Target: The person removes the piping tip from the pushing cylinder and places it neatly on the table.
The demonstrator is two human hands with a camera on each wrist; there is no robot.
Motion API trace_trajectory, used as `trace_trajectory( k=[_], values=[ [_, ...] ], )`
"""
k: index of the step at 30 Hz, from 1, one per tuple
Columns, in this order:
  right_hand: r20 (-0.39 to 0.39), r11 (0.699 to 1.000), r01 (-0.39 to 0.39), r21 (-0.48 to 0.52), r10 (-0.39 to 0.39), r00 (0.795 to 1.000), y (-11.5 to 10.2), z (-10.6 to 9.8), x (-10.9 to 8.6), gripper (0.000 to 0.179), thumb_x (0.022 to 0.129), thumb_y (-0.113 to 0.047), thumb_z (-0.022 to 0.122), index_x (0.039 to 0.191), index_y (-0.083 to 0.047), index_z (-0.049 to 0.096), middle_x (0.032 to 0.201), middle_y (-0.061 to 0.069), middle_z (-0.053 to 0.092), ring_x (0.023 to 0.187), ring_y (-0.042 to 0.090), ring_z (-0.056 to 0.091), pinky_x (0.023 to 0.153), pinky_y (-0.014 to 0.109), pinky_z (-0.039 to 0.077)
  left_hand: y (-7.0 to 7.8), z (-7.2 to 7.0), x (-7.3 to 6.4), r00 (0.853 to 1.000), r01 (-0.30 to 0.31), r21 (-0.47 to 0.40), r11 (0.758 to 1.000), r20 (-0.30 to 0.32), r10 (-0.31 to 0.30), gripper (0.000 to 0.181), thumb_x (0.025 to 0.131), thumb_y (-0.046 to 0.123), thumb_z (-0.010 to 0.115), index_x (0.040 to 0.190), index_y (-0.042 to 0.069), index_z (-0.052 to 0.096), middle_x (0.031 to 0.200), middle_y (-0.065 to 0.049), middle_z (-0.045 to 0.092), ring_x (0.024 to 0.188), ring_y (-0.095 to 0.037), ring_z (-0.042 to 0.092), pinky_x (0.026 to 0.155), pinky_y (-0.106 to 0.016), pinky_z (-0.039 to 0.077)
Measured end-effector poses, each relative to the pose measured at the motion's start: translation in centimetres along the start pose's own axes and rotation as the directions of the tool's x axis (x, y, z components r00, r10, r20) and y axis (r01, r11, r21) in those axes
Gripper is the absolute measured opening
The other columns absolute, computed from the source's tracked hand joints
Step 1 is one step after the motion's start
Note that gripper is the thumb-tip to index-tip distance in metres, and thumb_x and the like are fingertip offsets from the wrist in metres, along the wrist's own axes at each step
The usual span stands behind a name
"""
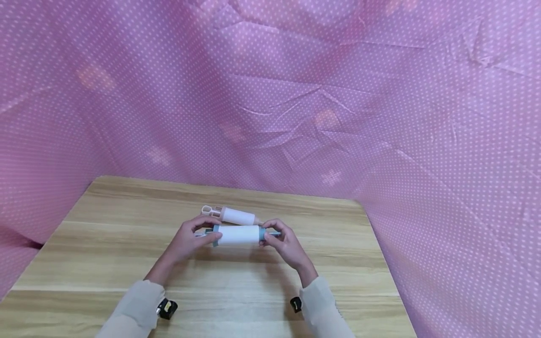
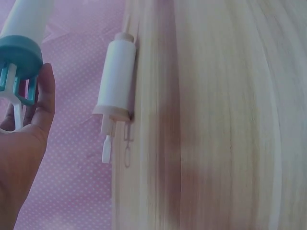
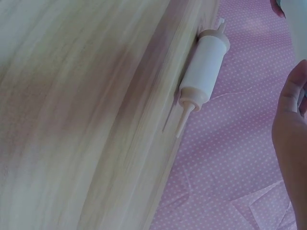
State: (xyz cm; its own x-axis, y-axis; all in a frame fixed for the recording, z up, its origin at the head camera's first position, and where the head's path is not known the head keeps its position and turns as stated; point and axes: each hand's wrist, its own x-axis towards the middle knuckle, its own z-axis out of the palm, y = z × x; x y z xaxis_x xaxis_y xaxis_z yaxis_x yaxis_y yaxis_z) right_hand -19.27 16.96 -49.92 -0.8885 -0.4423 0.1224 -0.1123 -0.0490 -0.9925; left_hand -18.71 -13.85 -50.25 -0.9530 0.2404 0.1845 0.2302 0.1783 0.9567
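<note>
A large icing syringe with a white barrel and teal ends [image 1: 239, 234] is held crosswise between both hands. At its flanged end, near the plunger, my left hand [image 1: 190, 239] grips it with thumb and fingers. My right hand [image 1: 289, 246] pinches the teal nozzle end, and the thin tip shows past the fingers. In the left wrist view the teal collar [image 2: 21, 55] and white plunger handle are visible beside the left palm. Just behind lies a second syringe with a white barrel and pale pink ends [image 1: 238, 216], on its side.
The wood-grain table [image 1: 105, 253] carries both hands' shadows. Behind it and along its sides hangs a pink-purple dotted cloth [image 1: 270, 117] with creases. The pink syringe [image 3: 204, 67] rests near the table's far edge, its nozzle toward the right.
</note>
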Motion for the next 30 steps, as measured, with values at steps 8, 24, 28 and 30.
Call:
trace_trajectory(
  k=[8,24,28,30],
  values=[
    [-0.07,0.998,-0.058,0.013,0.059,0.996,-1.4,0.8,0.3,0.031,0.103,-0.018,0.062,0.118,0.009,0.057,0.118,0.016,0.058,0.083,0.022,0.07,0.08,0.039,0.061,0.2,0.1,0.2,0.999,-0.026,-0.083,0.996,-0.047,0.022,0.029,0.091,0.009,0.076,0.117,0.0,0.069,0.122,-0.021,0.065,0.101,-0.017,0.063,0.079,-0.027,0.056],
    [-0.134,0.982,-0.186,0.014,0.186,0.973,-2.6,1.7,0.9,0.032,0.104,-0.019,0.06,0.117,0.01,0.061,0.106,0.014,0.059,0.08,0.02,0.065,0.078,0.035,0.06,1.1,0.3,0.0,0.997,-0.012,-0.041,0.999,-0.078,0.009,0.025,0.092,0.015,0.076,0.113,0.003,0.069,0.124,-0.019,0.065,0.104,-0.021,0.059,0.077,-0.031,0.056],
    [-0.143,0.985,-0.173,0.014,0.173,0.974,-2.7,1.8,0.8,0.032,0.103,-0.018,0.061,0.116,0.012,0.062,0.108,0.014,0.058,0.081,0.021,0.065,0.077,0.033,0.06,1.3,0.6,-0.1,0.994,-0.004,-0.011,1.0,-0.107,0.002,0.025,0.092,0.017,0.076,0.113,0.004,0.069,0.125,-0.021,0.064,0.104,-0.021,0.059,0.077,-0.03,0.056],
    [-0.14,0.987,-0.16,0.013,0.16,0.977,-2.7,1.7,0.7,0.033,0.103,-0.016,0.061,0.116,0.014,0.061,0.108,0.014,0.059,0.081,0.02,0.065,0.077,0.032,0.06,1.4,0.8,-0.2,0.992,-0.005,0.0,1.0,-0.122,0.005,0.026,0.093,0.017,0.076,0.112,0.002,0.069,0.124,-0.023,0.063,0.103,-0.021,0.059,0.076,-0.03,0.056]
  ],
)
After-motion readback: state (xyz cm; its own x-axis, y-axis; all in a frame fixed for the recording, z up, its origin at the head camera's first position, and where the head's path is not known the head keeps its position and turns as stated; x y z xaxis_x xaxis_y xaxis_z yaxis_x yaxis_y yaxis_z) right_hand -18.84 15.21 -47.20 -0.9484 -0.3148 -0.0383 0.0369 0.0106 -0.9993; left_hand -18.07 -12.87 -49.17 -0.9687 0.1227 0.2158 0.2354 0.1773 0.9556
